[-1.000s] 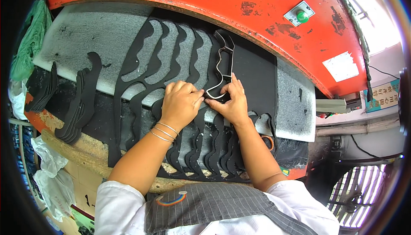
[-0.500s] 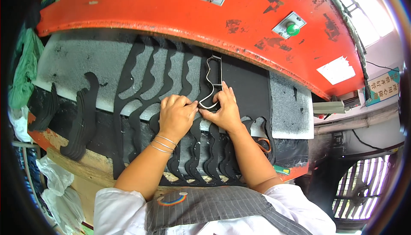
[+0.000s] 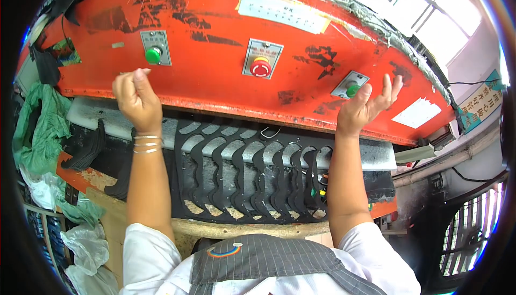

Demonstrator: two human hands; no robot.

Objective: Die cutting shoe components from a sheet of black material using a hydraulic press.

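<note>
My left hand (image 3: 137,97) is raised in front of the red machine panel, just below the left green push button (image 3: 153,55). Its fingers are curled in, with nothing in them. My right hand (image 3: 368,107) is up at the right green push button (image 3: 352,90), fingers spread and empty, the thumb overlapping the button's edge. I cannot tell whether either hand touches a button. Between and below my arms lies a black sheet (image 3: 183,187) with rows of wavy cut-outs. The rounded end of a metal cutting die (image 3: 270,135) shows on it; the rest is hidden under the panel.
A red stop button (image 3: 260,68) sits mid-panel. Stacks of black cut pieces (image 3: 88,145) lie at the left. Green plastic (image 3: 40,128) and clear bags (image 3: 88,241) are at the far left. The panel's lower edge (image 3: 242,115) overhangs the pale cutting board (image 3: 371,155).
Both hands have left the cutting die and risen apart to the two green buttons. The view has shifted, showing more of the panel, whose edge now hides most of the die.
</note>
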